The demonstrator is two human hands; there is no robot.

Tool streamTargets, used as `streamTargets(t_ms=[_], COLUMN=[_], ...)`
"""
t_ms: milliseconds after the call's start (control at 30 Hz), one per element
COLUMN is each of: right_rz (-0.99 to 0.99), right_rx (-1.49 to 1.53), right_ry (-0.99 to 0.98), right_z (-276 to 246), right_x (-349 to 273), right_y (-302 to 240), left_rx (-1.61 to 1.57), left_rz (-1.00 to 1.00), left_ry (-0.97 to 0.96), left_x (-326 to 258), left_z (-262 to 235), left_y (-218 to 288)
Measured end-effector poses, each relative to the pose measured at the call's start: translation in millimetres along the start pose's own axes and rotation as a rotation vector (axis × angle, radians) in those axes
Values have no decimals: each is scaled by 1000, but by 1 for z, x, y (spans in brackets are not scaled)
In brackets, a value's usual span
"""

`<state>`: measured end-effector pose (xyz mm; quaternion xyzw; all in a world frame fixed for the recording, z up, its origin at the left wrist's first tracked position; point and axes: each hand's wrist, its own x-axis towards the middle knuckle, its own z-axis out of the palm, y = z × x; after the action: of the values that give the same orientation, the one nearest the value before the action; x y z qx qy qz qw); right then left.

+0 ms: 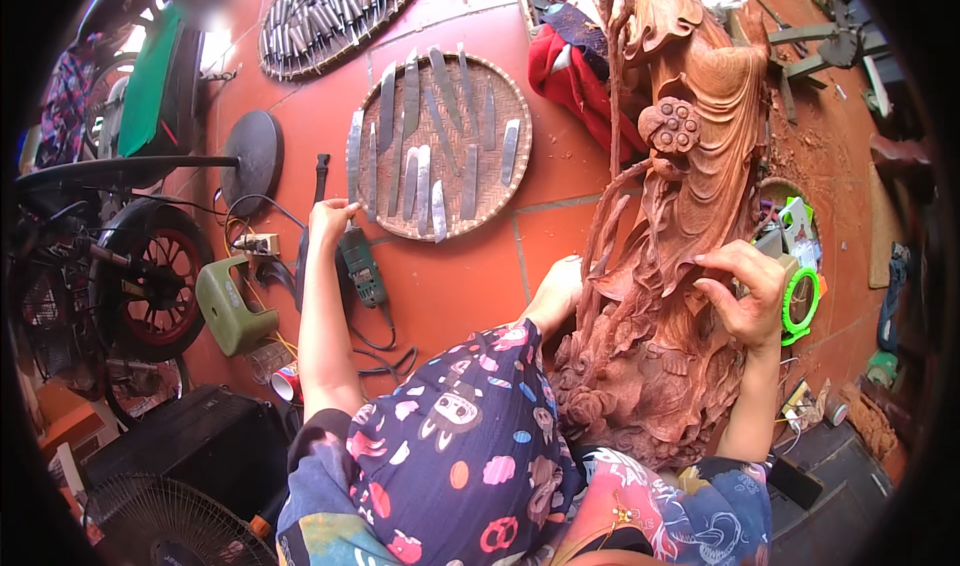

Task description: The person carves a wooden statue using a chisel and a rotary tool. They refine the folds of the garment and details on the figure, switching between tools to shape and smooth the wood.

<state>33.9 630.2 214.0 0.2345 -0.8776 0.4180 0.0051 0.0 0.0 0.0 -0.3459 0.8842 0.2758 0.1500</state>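
Note:
My left hand (335, 222) is stretched forward over the floor, beside the near left rim of a round woven tray (456, 224). Its fingers are drawn together; whatever they pinch, if anything, is too small to make out. Just below that hand lies a green corded power tool (362, 269). Several flat metal blades (411, 91) are spread across the tray. On my right, a reddish-brown carved wooden statue (700, 201) of a robed figure leans against my lap. My right hand (745, 288) is at its right side, thumb and forefinger apart, the fingertips close to the carving.
Another woven tray (275, 56), full of handled chisels, stands at the back. A motorbike wheel (160, 276), an olive-green plastic housing (236, 308) and a fan (165, 526) occupy the left. Right of the statue is a bright green ring (800, 306). Wood chips (800, 156) litter the tiles.

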Motion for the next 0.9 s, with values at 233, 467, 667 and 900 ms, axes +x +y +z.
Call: streamTargets(t_ms=[233, 467, 667, 900], right_rz=[9, -24, -25, -99], right_rx=[-9, 38, 56, 130], right_ry=[8, -4, 7, 54], right_z=[-5, -4, 1, 6], right_x=[-6, -5, -2, -1], right_y=[2, 11, 5, 12], left_rx=[229, 445, 262, 469], left_rz=[80, 143, 222, 337], left_ry=[29, 345, 181, 191], left_x=[-26, -36, -25, -39], left_z=[-2, 24, 39, 68], left_y=[41, 43, 59, 83])
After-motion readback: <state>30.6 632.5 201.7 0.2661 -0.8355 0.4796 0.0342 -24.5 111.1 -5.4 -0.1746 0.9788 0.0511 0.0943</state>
